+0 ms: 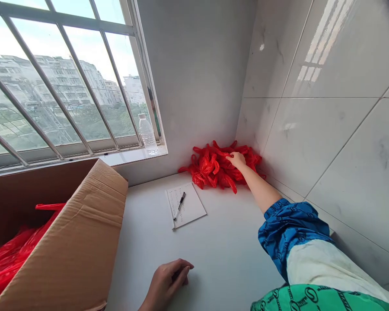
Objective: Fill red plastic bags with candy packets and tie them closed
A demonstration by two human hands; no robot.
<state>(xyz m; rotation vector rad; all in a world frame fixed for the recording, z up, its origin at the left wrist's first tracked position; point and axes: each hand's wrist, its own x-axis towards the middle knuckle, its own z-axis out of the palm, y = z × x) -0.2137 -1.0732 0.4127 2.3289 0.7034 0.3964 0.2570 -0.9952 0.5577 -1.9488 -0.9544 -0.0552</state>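
I see the red bags (207, 168) heaped at the far end of the white table (142, 233), in the corner where the grey wall (194, 69) meets the tiled wall (340, 142). From my feed, the right hand (237, 160) is touching the heap from above; I can't tell whether its fingertips have closed on a bag. Its arm wears a blue and cream sleeve (293, 233). Just in front of the heap I have a pad (195, 208) with a pen (179, 206) lying across it. Nearer me, the left hand (168, 278) is over the table, fingers curled in and thumb drawn up beside them. To the left, a cardboard box (81, 233) holds more red plastic (22, 246). Behind it, a clear bottle (147, 136) stands on the sill (129, 156) by the barred window (84, 82).
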